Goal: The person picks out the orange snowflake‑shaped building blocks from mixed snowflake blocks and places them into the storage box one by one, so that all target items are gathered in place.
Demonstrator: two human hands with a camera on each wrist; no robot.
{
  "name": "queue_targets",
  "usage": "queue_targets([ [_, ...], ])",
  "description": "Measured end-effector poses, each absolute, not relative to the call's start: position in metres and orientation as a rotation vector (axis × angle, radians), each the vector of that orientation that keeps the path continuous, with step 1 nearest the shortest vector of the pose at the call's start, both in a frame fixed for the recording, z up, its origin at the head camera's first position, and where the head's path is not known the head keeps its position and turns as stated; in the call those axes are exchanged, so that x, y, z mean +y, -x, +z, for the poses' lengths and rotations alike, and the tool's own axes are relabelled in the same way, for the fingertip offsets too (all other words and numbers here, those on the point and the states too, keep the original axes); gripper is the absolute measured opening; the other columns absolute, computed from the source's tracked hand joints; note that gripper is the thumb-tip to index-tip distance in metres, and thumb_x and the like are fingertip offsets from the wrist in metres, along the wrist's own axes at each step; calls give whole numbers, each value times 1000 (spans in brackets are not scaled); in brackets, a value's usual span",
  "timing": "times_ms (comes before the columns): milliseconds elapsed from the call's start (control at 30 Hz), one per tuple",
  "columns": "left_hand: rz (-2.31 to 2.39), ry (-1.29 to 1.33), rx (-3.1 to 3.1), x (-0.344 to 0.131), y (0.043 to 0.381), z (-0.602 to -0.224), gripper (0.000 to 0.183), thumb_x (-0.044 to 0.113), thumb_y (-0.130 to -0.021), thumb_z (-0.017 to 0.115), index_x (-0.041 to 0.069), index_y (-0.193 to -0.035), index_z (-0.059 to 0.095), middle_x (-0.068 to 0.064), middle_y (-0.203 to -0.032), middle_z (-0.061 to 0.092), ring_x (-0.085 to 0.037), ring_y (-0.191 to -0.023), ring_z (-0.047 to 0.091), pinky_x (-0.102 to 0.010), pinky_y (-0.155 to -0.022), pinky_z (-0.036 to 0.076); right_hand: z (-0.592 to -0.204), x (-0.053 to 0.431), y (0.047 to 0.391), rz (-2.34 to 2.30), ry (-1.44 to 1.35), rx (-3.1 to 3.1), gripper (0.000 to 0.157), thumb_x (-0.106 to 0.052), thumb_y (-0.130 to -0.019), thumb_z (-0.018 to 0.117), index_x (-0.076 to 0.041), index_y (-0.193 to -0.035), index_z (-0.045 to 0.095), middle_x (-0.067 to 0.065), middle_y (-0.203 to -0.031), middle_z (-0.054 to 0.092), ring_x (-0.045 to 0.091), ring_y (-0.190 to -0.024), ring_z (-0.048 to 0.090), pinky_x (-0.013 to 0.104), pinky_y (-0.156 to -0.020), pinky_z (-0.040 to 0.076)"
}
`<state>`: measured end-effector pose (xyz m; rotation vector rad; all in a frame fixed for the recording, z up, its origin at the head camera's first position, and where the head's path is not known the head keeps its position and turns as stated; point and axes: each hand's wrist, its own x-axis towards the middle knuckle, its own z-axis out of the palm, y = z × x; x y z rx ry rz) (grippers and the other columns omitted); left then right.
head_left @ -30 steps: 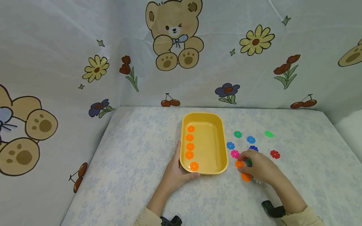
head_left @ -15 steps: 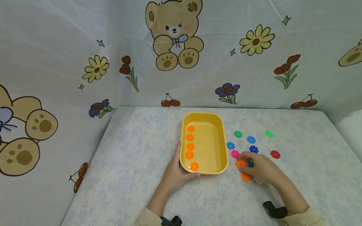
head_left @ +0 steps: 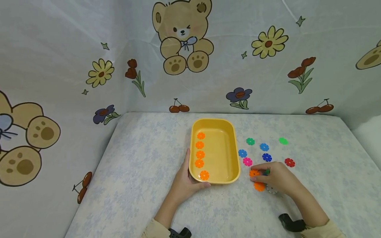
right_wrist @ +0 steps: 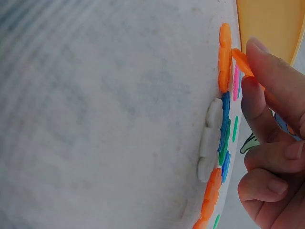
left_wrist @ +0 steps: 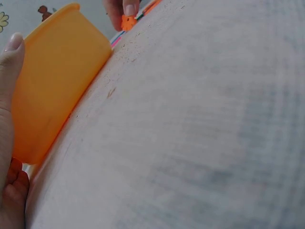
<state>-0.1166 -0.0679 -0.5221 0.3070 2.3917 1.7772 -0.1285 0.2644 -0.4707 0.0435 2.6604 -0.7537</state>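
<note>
The right hand (head_left: pixel 276 177) pinches an orange disc (right_wrist: pixel 242 61) between thumb and forefinger; the left hand (head_left: pixel 188 181) grips the yellow tray (head_left: pixel 220 152) round its near corner, thumb along the near wall. A light, square pinch by the rim seems best, since so thin a piece could twist. Lift it straight up, clear of the loose orange disc (head_left: pixel 259 186) beside the right thumb (an easy one to drag along). Whether the pinched piece is already off the bench (head_left: pixel 148 148) is hard to tell. The left hand's grip should stay gentle, lest the row of orange discs (head_left: pixel 200 154) beside its fingers shift.
</note>
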Motion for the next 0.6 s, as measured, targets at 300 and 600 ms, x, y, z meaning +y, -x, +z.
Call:
queue_targets([
  [300,1777,-310,2396,-68,117,-522,132,48,-69,89,35,-160,-5,14,-166,11,-7,-151,19,-47,-123,23,-469,268,127,-693,57,2689,55,-48,-70,86,-19,-116,76,9,-114,72,23,-98,59,37,-77,58],
  [600,1775,-305,2394,-69,117,-522,131,49,-69,88,36,-159,-5,15,-166,12,-8,-151,22,-47,-121,27,-462,266,131,-756,-27,2738,55,-48,-75,83,-16,-118,74,0,-73,53,19,-67,43,23,-46,29],
])
